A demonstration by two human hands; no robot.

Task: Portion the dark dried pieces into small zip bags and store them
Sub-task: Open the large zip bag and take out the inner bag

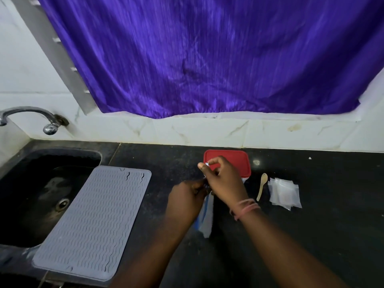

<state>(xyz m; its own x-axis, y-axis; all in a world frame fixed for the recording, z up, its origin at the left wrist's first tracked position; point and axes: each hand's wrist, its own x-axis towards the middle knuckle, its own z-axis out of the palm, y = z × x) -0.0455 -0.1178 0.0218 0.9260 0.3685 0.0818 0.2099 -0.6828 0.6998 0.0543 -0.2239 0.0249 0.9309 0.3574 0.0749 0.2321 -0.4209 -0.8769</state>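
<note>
Hands meet above the counter (311,225); left hand (185,201) grips a zip bag (206,217); right hand (223,179) fingers pinch its top.

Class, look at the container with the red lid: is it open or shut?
Shut: the red lid lies flat over the container behind the right hand, with no gap visible along its rim.

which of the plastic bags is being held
The long bag with blue edging, pinched by both hands; the small zip bags lie stacked untouched right of the wooden spoon.
</note>
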